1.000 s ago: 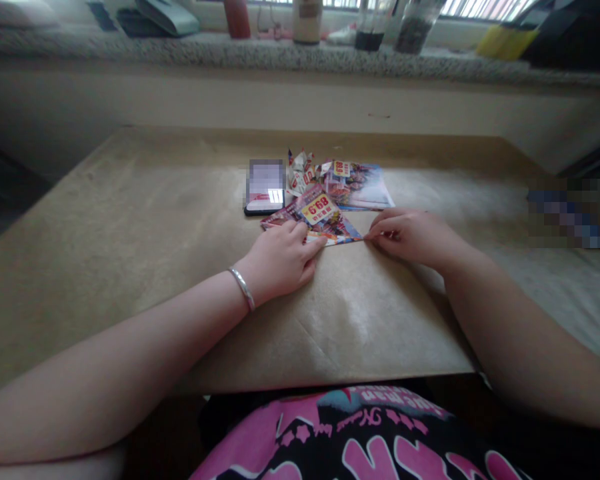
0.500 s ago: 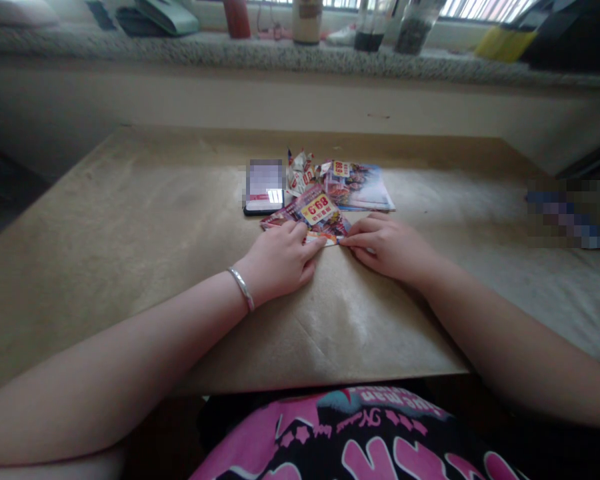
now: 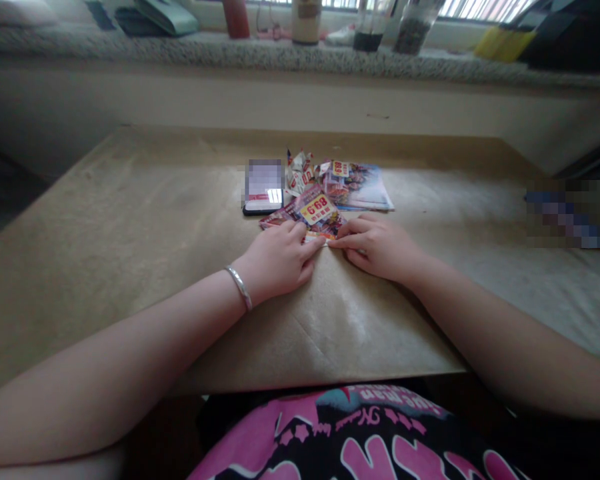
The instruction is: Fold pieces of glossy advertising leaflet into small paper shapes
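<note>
A colourful printed paper (image 3: 320, 209), folded and with a yellow price label, lies flat on the table in front of me. My left hand (image 3: 281, 259) is closed on its near left edge, fingers curled and thumb stretched along the white-and-orange border. My right hand (image 3: 373, 245) pinches the near right corner, its fingertips close to the left thumb. The undersides of both hands are hidden, and so is part of the paper's near edge. Just behind the sheet stands a folded paper piece (image 3: 301, 175) with pointed corners.
A phone (image 3: 263, 187) with its screen lit lies left of the papers. Several printed sheets (image 3: 365, 188) are stacked behind on the right. At the far right is a blurred-out item (image 3: 570, 217). Jars (image 3: 369, 27) line the stone windowsill (image 3: 260, 55) beyond the table (image 3: 145, 233).
My right hand has slid a little to the left along the paper's near edge, towards my left thumb. My left hand and the paper stay almost in place.
</note>
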